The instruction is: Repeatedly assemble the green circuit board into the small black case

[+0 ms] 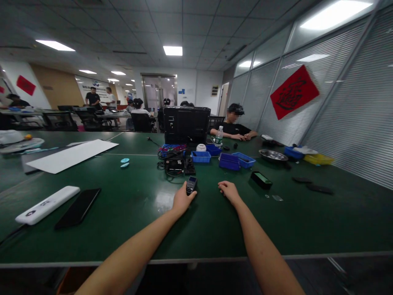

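A small dark handheld device with a screen is held upright in my left hand, its thumb and fingers around the lower part. To the right, my right hand rests on the green table with its fingers curled together; whether anything small is between them is hidden. Beyond the device lie a black box with cables and a blue tray. Farther right of my right hand is a black box with a green top.
A monitor stands at the back, near a bottle. More blue trays and a metal bowl are to the right. A power strip and black slab lie left. A person sits across.
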Action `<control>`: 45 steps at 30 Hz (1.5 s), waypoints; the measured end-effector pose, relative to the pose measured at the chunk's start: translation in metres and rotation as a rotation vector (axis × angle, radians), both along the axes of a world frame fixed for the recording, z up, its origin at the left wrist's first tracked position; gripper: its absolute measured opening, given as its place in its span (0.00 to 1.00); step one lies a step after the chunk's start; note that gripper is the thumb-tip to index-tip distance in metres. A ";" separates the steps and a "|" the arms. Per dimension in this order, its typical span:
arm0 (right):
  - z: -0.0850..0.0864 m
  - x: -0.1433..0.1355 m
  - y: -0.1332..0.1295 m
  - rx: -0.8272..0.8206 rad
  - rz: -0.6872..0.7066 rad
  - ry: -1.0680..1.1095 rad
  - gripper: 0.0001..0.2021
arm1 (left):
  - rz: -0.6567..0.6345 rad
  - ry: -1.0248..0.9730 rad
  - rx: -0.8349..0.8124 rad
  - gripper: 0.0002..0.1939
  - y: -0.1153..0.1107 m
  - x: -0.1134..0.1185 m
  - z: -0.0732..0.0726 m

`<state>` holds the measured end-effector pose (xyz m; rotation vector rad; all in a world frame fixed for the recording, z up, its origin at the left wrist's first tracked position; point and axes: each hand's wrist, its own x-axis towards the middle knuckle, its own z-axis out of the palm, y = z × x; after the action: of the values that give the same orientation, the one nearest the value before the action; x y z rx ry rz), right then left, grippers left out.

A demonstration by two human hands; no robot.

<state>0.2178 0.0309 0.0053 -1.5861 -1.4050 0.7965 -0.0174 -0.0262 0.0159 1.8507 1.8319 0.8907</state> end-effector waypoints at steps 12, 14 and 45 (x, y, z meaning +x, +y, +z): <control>0.009 -0.018 -0.012 0.164 -0.024 -0.132 0.14 | -0.268 -0.054 0.030 0.26 0.011 0.053 -0.009; 0.013 -0.032 -0.019 0.183 0.013 -0.205 0.21 | -0.306 -0.109 0.025 0.23 0.015 0.049 -0.011; 0.015 -0.011 -0.019 -0.031 -0.185 -0.637 0.29 | -0.161 -0.555 0.071 0.13 0.011 0.031 -0.009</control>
<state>0.2067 0.0117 0.0205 -2.0656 -1.6419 0.1979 0.0137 -0.0150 0.0070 1.5520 1.3084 1.2655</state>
